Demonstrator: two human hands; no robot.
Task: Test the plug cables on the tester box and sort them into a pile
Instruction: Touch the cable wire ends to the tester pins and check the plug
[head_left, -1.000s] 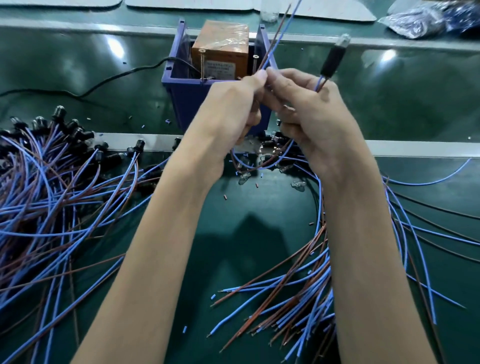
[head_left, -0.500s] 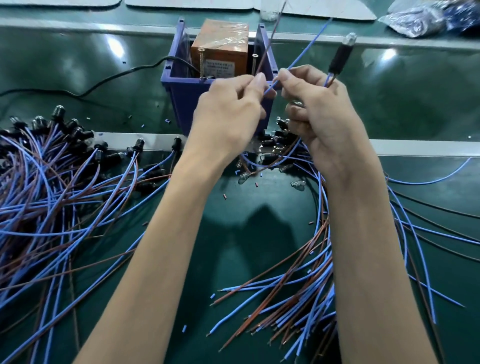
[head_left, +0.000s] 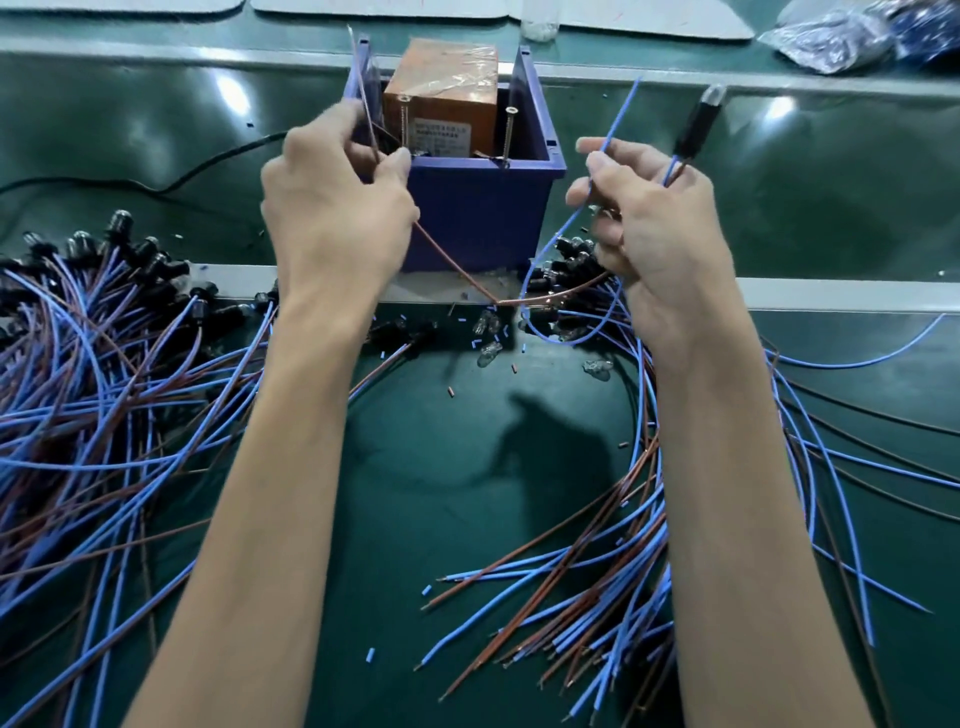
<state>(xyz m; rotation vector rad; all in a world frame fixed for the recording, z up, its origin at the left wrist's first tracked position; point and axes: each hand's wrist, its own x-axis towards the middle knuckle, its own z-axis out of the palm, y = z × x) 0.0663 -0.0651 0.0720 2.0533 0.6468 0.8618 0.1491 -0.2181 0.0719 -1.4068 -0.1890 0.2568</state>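
While the left hand (head_left: 332, 208) is pinching the brown lead (head_left: 452, 265) near the left screw (head_left: 402, 122), the right hand (head_left: 654, 223) is pinching the blue lead (head_left: 610, 145), with the plug (head_left: 693, 124) standing up out of its curled fingers. Neither bare tip is touching the tester box (head_left: 441, 88), which is sitting in a blue bin (head_left: 478, 218) at the middle of the far edge of the tabletop (head_left: 467, 493).

Contact looks like the weak point. The blue tip is pointing well away from the right screw (head_left: 510, 135), and such thin, springy leads could be sliding off the narrow threaded shafts. Fingertips pinching this close to the ends could be brushing bare metal.

Slack is sagging into the bunch (head_left: 597, 597) lying toward the right edge, so a pull may be snagging neighbours. The heap (head_left: 104, 364) is spreading toward the left edge.

The insulation is looking smooth, round and matte. A slim black cylinder, the plug is ending in a clear glassy dome. Crinkled glossy tape is wrapping the orange-brown box, and the bin is showing rigid, square plastic walls.
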